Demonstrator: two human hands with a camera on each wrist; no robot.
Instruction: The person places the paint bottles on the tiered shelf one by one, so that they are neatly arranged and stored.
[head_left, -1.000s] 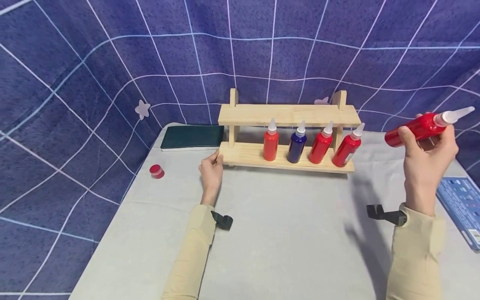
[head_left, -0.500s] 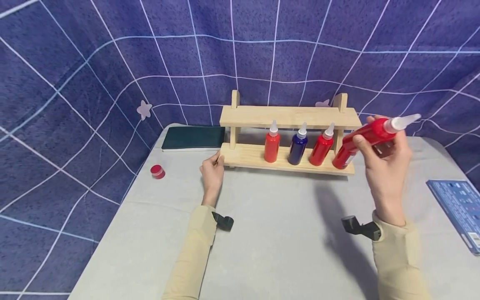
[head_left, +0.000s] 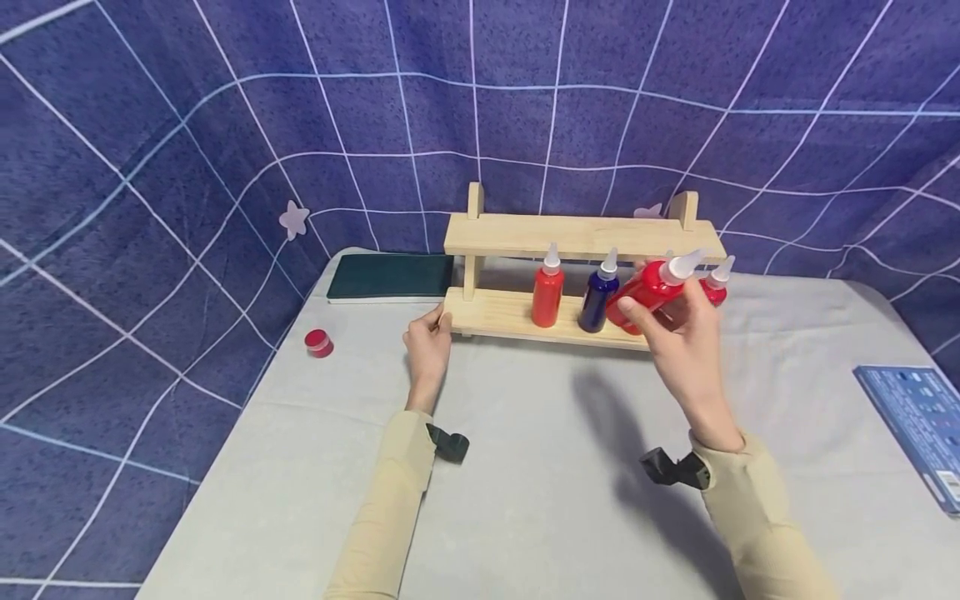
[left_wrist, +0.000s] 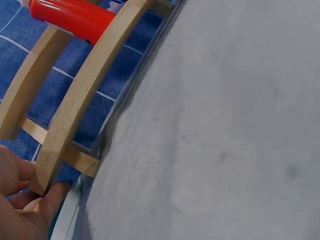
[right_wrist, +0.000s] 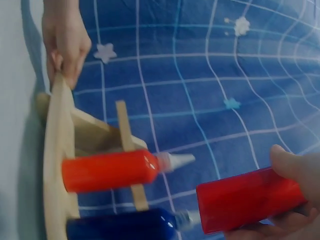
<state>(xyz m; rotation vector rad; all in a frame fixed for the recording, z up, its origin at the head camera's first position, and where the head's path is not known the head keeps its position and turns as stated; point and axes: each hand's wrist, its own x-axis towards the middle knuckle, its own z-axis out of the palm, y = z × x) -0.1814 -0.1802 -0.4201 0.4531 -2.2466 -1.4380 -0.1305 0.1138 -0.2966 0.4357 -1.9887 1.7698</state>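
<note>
A two-tier wooden shelf (head_left: 585,236) stands at the back of the table. My left hand (head_left: 427,346) grips the left end of its lower board, thumb and fingers on either side in the left wrist view. In my right hand (head_left: 693,358) is a red squeeze bottle (head_left: 651,285) with a white nozzle, tilted with its nozzle up to the right, in front of the shelf. On the lower board stand an orange-red bottle (head_left: 547,298) and a dark blue bottle (head_left: 597,302). Another red bottle (head_left: 716,292) shows at the right end, partly hidden; one more is mostly covered by the held bottle.
A small red-lidded jar (head_left: 318,342) sits on the left of the table. Behind my left hand lies a dark green flat book or case (head_left: 392,276). A blue printed box or booklet (head_left: 911,425) lies at the right edge. Blue grid-patterned cloth hangs behind.
My right hand has carried the red bottle leftwards, from the far right to in front of the shelf's right half. My left hand keeps its grip on the shelf end.
</note>
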